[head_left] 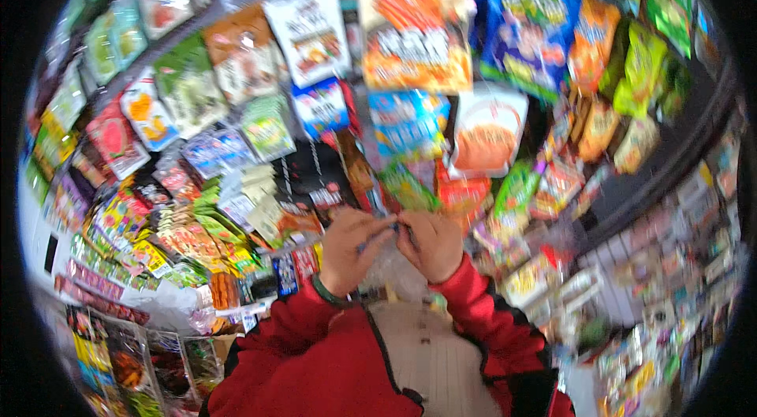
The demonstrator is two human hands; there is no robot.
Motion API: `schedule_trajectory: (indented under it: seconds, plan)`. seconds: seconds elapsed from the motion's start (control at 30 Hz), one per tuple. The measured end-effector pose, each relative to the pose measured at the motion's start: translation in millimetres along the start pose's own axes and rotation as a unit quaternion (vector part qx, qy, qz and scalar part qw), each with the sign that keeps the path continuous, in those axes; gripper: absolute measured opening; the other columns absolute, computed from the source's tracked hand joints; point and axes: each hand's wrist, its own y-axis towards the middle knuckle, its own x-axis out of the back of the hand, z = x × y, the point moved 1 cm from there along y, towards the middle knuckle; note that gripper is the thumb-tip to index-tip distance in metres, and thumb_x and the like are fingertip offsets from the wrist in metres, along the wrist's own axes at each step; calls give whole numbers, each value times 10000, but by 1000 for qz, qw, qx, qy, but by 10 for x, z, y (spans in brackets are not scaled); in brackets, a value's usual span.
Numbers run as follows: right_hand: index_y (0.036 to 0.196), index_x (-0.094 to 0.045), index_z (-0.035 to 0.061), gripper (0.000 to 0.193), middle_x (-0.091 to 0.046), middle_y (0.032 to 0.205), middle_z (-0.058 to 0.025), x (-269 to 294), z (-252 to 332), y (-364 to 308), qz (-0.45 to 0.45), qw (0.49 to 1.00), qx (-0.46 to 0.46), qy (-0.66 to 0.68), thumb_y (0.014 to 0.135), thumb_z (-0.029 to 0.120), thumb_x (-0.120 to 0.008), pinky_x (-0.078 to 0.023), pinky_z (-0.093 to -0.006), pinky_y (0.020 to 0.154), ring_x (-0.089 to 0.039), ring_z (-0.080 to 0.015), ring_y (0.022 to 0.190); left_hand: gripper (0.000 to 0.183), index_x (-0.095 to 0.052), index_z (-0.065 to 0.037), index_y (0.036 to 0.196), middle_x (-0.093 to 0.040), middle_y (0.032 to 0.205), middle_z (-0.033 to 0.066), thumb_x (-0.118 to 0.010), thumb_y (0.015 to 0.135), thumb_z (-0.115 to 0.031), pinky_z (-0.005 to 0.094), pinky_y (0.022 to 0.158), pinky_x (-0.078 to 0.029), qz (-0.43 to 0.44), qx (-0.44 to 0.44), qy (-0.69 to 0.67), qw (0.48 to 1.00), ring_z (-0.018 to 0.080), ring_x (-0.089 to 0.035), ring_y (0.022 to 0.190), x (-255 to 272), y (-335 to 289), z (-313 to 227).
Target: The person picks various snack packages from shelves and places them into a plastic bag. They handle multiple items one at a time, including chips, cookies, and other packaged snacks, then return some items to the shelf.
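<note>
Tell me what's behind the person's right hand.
Just beyond the right hand, a red-orange packet and a green packet show, though blurred. Whatever the hand itself covers cannot be seen.

Small dark item (396, 228) at left hand (345, 245) mostly hidden; lower-right packets (645, 373) blurred.

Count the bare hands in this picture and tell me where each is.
2: the left hand, just left of centre, and the right hand close beside it, both in front of colourful packets. Clutter could hide others.
</note>
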Motion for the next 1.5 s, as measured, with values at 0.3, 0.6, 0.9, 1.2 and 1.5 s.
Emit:
schedule_trajectory:
  seconds: [0.3, 0.6, 0.9, 1.2, 1.5]
  plan:
    - [974, -536, 46, 263, -588, 773, -121, 112, 239, 999, -9, 993, 119, 21, 729, 88, -620, -461, -406, 517, -596, -314, 645, 406, -660, -61, 995, -642, 1050, 60, -557, 613, 30, 300, 597, -438, -111, -157, 194, 962, 199, -601, 730, 618, 549, -191]
    - [930, -584, 33, 148, -610, 789, -150, 458, 478, 2092, -42, 980, 194, 28, 788, 74, -592, -475, -382, 592, -604, -324, 700, 379, -643, -52, 1032, -656, 990, 113, -565, 674, 44, 345, 717, -480, -178, -200, 131, 955, 279, -625, 817, 1213, 1385, -367]
    - [915, -588, 18, 133, -608, 760, -148, 766, 704, 3070, -145, 951, 272, -31, 814, 102, -608, -472, -355, 595, -605, -303, 661, 439, -520, -17, 1047, -559, 1023, 140, -761, 703, -143, 358, 825, -434, -396, -255, 245, 848, 287, -544, 942, 1776, 1876, -598]
    - [842, -629, 9, 177, -644, 736, -160, 429, 921, 3665, -140, 954, 251, 87, 792, 172, -581, -483, -405, 596, -630, -324, 685, 681, -409, -46, 1277, -422, 1239, 212, -722, 672, -69, 379, 836, -443, -240, -185, 205, 931, 318, -526, 960, 1651, 1740, -431]
    - [817, -672, 20, 228, -657, 748, -169, 306, 1132, 4439, -59, 971, 194, 128, 739, 214, -580, -504, -369, 692, -650, -303, 716, 482, -568, -68, 1117, -521, 1046, 134, -549, 661, 87, 300, 645, -470, -263, -189, 231, 917, 207, -552, 697, 2234, 1963, -131]
